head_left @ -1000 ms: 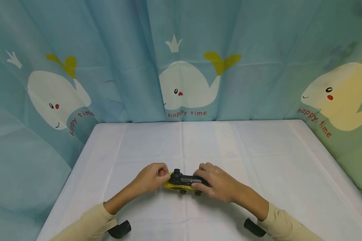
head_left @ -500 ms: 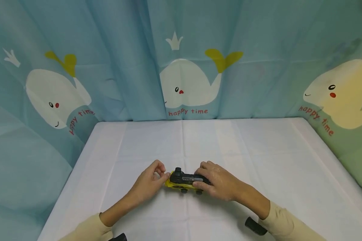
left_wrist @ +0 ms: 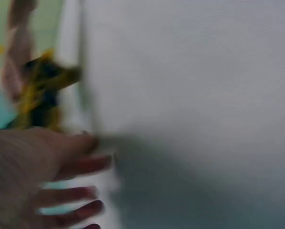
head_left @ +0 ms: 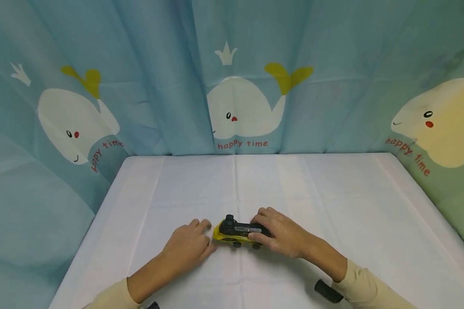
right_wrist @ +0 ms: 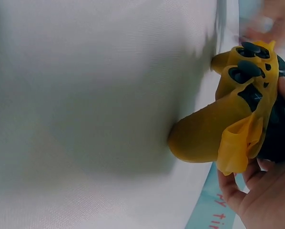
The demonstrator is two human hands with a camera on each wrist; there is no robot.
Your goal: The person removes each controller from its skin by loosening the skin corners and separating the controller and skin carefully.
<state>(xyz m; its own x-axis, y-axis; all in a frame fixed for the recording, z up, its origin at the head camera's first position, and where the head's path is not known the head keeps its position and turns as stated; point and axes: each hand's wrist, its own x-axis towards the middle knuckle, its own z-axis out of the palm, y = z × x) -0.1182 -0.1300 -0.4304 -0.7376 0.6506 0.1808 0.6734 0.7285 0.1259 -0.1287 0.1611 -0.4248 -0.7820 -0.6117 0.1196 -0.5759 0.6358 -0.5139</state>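
A black game controller (head_left: 242,229) stands on edge over the white table, tipped on its side, its yellow rubbery cover (right_wrist: 199,133) only partly around it. In the right wrist view a loose flap of that cover is bunched at one end and part of the black body is bare. My right hand (head_left: 282,234) grips the controller's right end between thumb and fingers. Just off the left end, my left hand (head_left: 187,246) has its fingers apart and holds nothing. It looks blurred in the left wrist view; whether a fingertip touches the cover I cannot tell.
White cloth covers the table (head_left: 332,193). A blue curtain (head_left: 158,86) printed with whales closes off the back and sides. A black cylindrical piece (head_left: 328,292) sits under the right wrist, by the sleeve (head_left: 365,283).
My left hand has loosened from the cover's left end, drawn slightly down and left, and spread its fingers. The right hand keeps its hold, and the controller has hardly shifted.
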